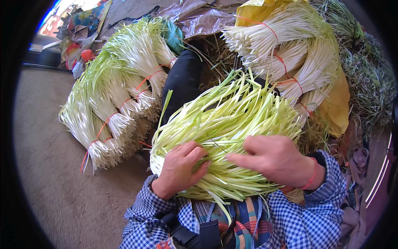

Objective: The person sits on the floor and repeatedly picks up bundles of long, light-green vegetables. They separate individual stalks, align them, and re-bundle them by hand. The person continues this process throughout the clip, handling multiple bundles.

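Observation:
A large loose heap of pale yellow-green leafy stalks, like blanched chives [224, 124], lies across my lap. My left hand [183, 168] rests on its near left part with thumb and forefinger curled close together; whether a stalk is pinched there I cannot tell. To the right, my right hand [267, 155] is over the same heap, its forefinger pointing left and the other fingers curled. A few thin strands lie between the two hands. The white stalk ends on the left are partly hidden behind my left hand.
Several bundles of white-stemmed stalks [121, 90], tied with red bands, lie on the brown floor [56, 130] at the left. More tied bundles [286, 53] rest on a yellow sheet [337, 102] at the upper right. Beyond them is a heap of grassy trimmings [367, 74]. Crumpled plastic [202, 20] lies ahead.

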The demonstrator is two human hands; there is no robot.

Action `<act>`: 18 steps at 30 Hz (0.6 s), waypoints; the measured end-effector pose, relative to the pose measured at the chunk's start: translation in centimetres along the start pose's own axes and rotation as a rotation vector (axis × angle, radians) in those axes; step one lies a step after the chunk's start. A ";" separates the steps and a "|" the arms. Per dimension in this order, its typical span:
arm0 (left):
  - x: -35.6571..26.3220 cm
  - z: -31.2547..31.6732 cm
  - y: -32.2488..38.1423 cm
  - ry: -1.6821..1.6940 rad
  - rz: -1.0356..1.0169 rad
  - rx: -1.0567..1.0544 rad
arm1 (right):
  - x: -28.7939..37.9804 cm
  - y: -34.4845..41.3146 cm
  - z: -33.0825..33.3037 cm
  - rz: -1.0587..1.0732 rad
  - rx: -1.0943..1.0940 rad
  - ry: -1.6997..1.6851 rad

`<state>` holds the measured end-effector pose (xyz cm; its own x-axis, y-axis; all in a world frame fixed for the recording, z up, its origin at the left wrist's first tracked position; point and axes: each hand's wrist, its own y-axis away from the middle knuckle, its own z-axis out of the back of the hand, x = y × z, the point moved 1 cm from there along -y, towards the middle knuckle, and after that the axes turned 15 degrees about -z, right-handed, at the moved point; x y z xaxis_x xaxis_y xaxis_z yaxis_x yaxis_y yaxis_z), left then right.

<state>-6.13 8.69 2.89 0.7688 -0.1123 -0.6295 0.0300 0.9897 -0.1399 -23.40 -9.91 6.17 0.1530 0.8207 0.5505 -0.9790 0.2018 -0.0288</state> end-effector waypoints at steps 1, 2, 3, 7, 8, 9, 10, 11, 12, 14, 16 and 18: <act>-0.1 0.1 0.1 -0.007 0.002 0.002 | 0.5 -0.9 -0.6 0.081 0.008 0.010; -0.2 0.0 0.2 -0.014 0.003 0.002 | 0.9 -1.8 -1.1 0.161 0.016 0.021; -0.2 0.0 0.2 -0.020 0.002 -0.002 | 1.3 -2.7 -1.5 0.176 0.011 0.076; -0.5 -0.3 0.4 -0.024 0.011 -0.009 | 1.2 -4.6 -2.1 0.198 0.016 0.213; -0.5 -0.3 0.4 -0.030 0.009 -0.014 | 0.8 -4.5 -1.7 0.208 0.039 0.227; -0.5 -0.3 0.4 -0.034 0.009 -0.018 | 0.5 -4.2 -1.1 0.204 0.113 0.266; -0.5 -0.3 0.4 -0.036 0.011 -0.022 | -0.1 -3.6 -0.1 0.153 0.105 0.175; -0.5 -0.3 0.4 -0.035 0.006 -0.029 | -0.8 -2.6 1.3 0.094 0.087 0.144; -0.4 -0.3 0.4 -0.032 -0.003 -0.037 | -1.7 -1.4 3.0 0.030 0.084 0.129; -0.3 -0.2 0.2 -0.033 0.000 -0.022 | -3.8 1.7 6.3 -0.197 0.146 -0.147; -0.3 0.0 0.1 -0.033 0.013 0.018 | -6.0 6.3 9.4 -0.353 0.086 -0.342; -0.3 0.2 -0.1 -0.042 -0.009 0.041 | -8.6 11.7 10.6 -0.424 -0.034 -0.657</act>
<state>-6.23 8.60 3.25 0.7947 -0.1179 -0.5954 0.0623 0.9916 -0.1132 -37.57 -20.23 9.97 0.3917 0.1872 0.9008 -0.8484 0.4524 0.2749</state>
